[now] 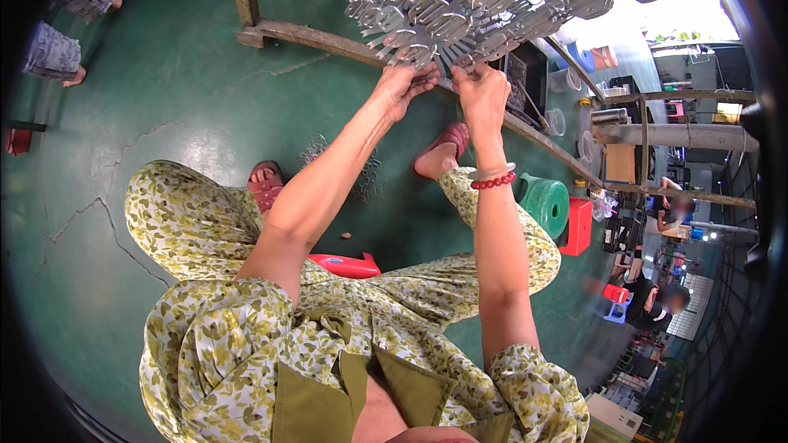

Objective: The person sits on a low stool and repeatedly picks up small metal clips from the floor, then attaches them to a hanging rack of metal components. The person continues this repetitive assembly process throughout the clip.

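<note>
A dense cluster of flat silvery slotted metal pieces (431, 8) hangs in rows at the top of the head view. My left hand (404, 89) reaches its lower edge with fingers curled in a pinch; what lies in them is too small to make out. Just to its right, my right hand (483, 92) is closed, thumb and fingertips pinched at the low end of one slotted metal piece (462, 61). The two hands are a little apart. A bangle and a red bead bracelet (494, 181) circle my right wrist.
A wooden beam (328, 43) runs below the cluster. Loose wire rings (367, 178) lie on the green floor between my feet. Right of my knee stand a green stool (543, 201) and a red stool (577, 227). A black tray (527, 74) sits behind the beam; other people are farther right.
</note>
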Demonstrator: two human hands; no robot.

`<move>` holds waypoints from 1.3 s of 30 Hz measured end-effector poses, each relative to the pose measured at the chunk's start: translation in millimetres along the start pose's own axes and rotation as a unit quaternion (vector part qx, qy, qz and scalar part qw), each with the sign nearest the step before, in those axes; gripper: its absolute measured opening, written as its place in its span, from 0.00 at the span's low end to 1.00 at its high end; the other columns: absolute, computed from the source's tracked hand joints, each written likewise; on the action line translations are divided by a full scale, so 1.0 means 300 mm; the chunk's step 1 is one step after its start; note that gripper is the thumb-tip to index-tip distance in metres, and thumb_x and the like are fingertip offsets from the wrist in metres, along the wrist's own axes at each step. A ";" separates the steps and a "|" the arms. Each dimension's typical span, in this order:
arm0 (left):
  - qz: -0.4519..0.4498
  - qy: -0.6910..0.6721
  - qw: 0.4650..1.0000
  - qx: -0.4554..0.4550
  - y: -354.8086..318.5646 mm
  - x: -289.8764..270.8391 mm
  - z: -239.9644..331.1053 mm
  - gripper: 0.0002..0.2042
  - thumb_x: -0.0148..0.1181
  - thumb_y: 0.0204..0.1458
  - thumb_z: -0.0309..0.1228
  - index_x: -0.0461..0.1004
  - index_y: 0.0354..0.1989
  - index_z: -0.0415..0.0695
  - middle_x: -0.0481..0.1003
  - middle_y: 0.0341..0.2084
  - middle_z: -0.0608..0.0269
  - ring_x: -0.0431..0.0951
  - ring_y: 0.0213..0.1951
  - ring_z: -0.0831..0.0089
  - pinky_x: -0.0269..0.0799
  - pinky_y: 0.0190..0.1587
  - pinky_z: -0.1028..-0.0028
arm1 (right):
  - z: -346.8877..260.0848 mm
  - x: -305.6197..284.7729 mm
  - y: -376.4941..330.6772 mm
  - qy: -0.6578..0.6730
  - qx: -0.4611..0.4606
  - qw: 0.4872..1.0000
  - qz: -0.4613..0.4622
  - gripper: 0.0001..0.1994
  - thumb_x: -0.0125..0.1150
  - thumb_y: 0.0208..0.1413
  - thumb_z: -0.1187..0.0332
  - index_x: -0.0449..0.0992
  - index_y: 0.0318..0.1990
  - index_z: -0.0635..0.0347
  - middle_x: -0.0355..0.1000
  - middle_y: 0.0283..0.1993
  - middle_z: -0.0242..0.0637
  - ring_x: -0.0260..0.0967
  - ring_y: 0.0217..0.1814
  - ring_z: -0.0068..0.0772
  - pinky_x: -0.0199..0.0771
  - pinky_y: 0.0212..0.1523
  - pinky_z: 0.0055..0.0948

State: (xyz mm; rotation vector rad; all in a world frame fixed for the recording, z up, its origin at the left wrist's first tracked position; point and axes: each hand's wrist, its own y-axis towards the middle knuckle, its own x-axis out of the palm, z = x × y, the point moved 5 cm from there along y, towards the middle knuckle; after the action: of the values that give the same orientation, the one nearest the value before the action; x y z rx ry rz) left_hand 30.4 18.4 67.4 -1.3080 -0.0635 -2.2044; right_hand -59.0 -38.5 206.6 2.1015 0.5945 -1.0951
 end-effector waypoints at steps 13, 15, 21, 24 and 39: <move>-0.043 -0.076 0.996 -0.014 0.016 -0.013 -0.016 0.15 0.53 0.56 0.22 0.66 0.52 0.35 0.72 0.46 0.50 0.77 0.44 0.59 0.77 0.50 0.57 | 0.021 -0.081 -0.090 0.138 0.052 0.989 0.011 0.12 0.61 0.55 0.69 0.79 0.41 0.71 0.78 0.28 0.44 0.78 0.27 0.26 0.77 0.30 0.23; -0.057 -0.109 0.992 0.001 -0.002 -0.009 -0.001 0.16 0.53 0.56 0.20 0.65 0.53 0.37 0.72 0.47 0.49 0.76 0.45 0.58 0.77 0.51 0.55 | 0.013 -0.082 -0.137 0.187 0.049 0.981 0.025 0.11 0.60 0.56 0.71 0.79 0.41 0.71 0.78 0.27 0.42 0.77 0.27 0.25 0.77 0.30 0.22; -0.091 -0.126 0.987 0.026 0.006 0.001 -0.012 0.17 0.55 0.55 0.21 0.65 0.53 0.40 0.74 0.44 0.52 0.79 0.39 0.64 0.82 0.40 0.68 | -0.110 0.047 -0.153 0.286 -0.033 0.957 0.034 0.17 0.63 0.55 0.71 0.74 0.48 0.76 0.78 0.31 0.43 0.77 0.37 0.29 0.78 0.34 0.23; -0.090 -0.197 0.976 -0.005 0.025 -0.024 -0.046 0.17 0.52 0.56 0.18 0.64 0.54 0.41 0.74 0.39 0.58 0.78 0.37 0.70 0.80 0.38 0.73 | -0.186 0.068 -0.123 0.192 -0.036 0.980 0.034 0.19 0.63 0.55 0.71 0.73 0.49 0.79 0.78 0.32 0.45 0.77 0.38 0.29 0.77 0.35 0.21; -0.069 -0.251 0.962 0.083 0.027 0.043 -0.069 0.16 0.52 0.52 0.14 0.65 0.50 0.38 0.75 0.42 0.53 0.78 0.44 0.61 0.79 0.49 0.63 | -0.024 -0.023 -0.093 0.075 -0.016 0.995 0.063 0.10 0.65 0.47 0.68 0.77 0.32 0.66 0.75 0.24 0.44 0.76 0.27 0.41 0.72 0.32 0.34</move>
State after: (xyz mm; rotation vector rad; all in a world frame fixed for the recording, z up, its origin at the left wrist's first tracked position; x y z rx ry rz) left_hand 13.2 -0.8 65.3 -1.7737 -0.5348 -1.8695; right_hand -77.2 -15.4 205.3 2.1742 0.5373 -0.8588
